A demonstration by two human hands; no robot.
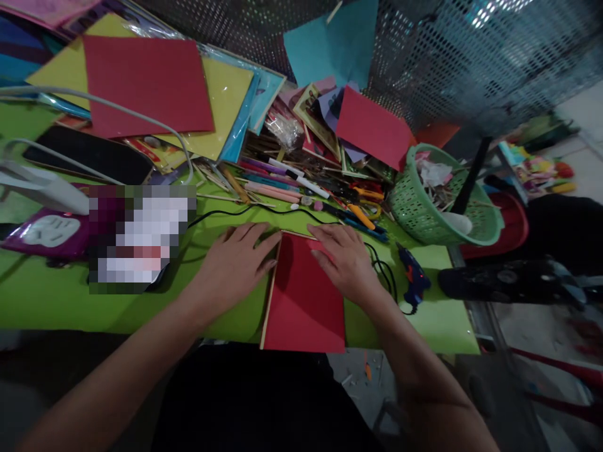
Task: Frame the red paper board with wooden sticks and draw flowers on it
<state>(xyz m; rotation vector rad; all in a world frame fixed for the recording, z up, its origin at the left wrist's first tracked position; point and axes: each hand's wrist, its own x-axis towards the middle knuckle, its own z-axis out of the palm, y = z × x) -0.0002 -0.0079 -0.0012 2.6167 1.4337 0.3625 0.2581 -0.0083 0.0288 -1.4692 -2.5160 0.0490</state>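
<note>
A red rectangular sheet (305, 301) lies at the front edge of the green table, with thin pale strips along its left and top edges. My left hand (239, 267) is beside its upper left corner, fingers apart, fingertips near the strip. My right hand (343, 258) rests over the upper right part of the sheet with its fingers spread. Neither hand grips anything that shows. The right hand's fingers hide part of the sheet's top edge.
Behind the hands lie pens (301, 179) and scissors (370, 194). A green basket (405, 198) stands at the right, near a blue glue gun (414, 276). At the left are a blurred-out phone (146, 232), a power strip (51, 232) and stacked coloured paper (148, 85).
</note>
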